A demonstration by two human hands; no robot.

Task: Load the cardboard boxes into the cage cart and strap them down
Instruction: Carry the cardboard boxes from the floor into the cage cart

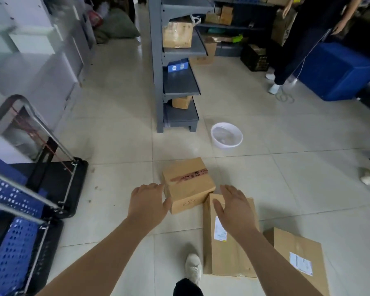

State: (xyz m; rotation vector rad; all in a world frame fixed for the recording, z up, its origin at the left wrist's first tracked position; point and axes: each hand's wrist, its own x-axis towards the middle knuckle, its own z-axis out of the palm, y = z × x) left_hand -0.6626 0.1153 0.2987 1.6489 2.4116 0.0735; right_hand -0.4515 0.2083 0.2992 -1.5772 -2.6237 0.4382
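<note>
— Where's the small box?
— On the floor, between both hands (cart well off left).
— The hands?
— Left hand spread at its left edge; right hand spread over the flat box beside it.

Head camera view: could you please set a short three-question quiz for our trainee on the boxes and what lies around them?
1. True or false: the small taped box already sits on the cart.
2. Multiple choice: what stands on the floor beyond that box, near the grey shelf unit? A) a white basin B) a red bucket C) a ladder.
3. Short answer: how many cardboard boxes lie close in front of the person's shoe?
Key: 1 false, it is on the floor. 2 A. 3 three: the taped box, the long flat box and the labelled box to its right.
</note>
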